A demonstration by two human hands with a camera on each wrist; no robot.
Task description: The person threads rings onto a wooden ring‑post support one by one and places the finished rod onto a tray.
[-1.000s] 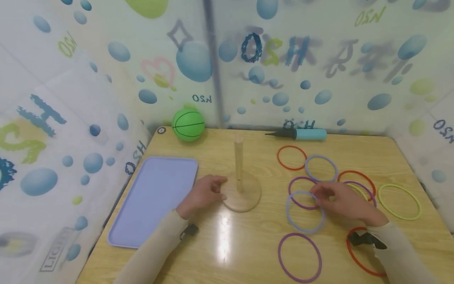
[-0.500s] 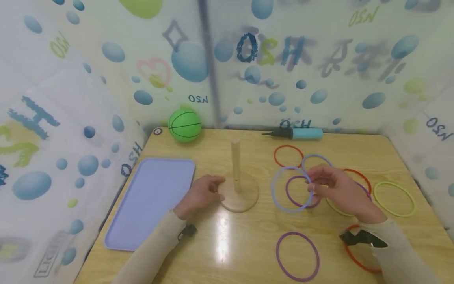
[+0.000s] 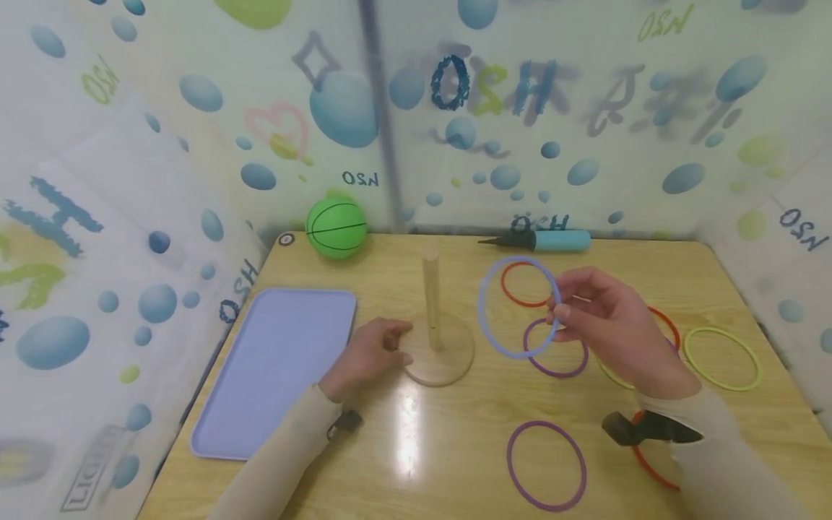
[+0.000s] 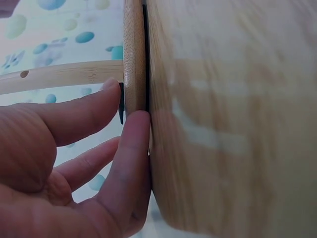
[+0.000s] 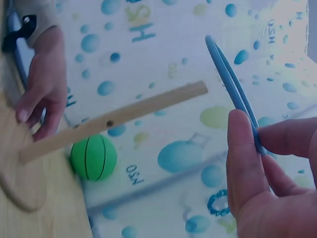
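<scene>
Pale walls (image 3: 585,173) printed with blue and green drops surround a shiny, wood-grained counter (image 3: 464,433). To the left of the left hand (image 3: 367,357) lies a shallow tray (image 3: 279,347), a smooth lavender rectangle with rounded corners and low rim, its long side running away from the person. Beyond this hand sits a green ball (image 3: 336,227) with black lines. The left hand holds, with thumb and fingers, the edge of a round wooden base (image 3: 448,368); just right of the fingers, a slim wooden post (image 3: 432,303) rises from it, its long axis vertical. Farther right, a thin light-blue ring (image 3: 482,307) is pinched by the right hand (image 3: 611,325). It is raised in the air between this hand and the post, its flat plane steeply tilted. Lower, on the counter, lie a red ring (image 3: 503,283) and a purple ring (image 3: 555,375). Beyond the right hand lies a pump (image 3: 562,240), its narrow black tip pointing left; to this hand's right, a yellow ring (image 3: 734,390).
</scene>
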